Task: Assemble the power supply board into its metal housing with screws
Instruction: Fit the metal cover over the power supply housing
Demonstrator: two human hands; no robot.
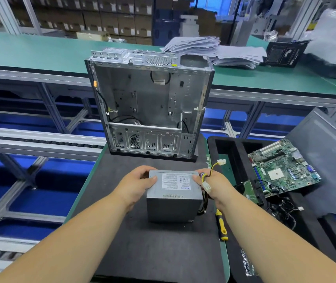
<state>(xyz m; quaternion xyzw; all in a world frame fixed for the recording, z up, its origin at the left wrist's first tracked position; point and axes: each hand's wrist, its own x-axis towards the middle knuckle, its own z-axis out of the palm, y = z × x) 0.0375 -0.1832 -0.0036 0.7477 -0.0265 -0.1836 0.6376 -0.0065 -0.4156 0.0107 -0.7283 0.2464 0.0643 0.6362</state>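
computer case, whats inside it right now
Inside the open computer case: bare metal panels, a few black cables, no board fitted. Behind the lower drive cage is hidden.

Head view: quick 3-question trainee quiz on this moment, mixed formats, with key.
1. True or false: the power supply is already inside the case.
2. Which hand also holds the cables? A) left hand B) right hand
3. Fill in: the screwdriver lies on the mat, to the ____ of the power supply.

Key: 1 false; 2 B; 3 right.
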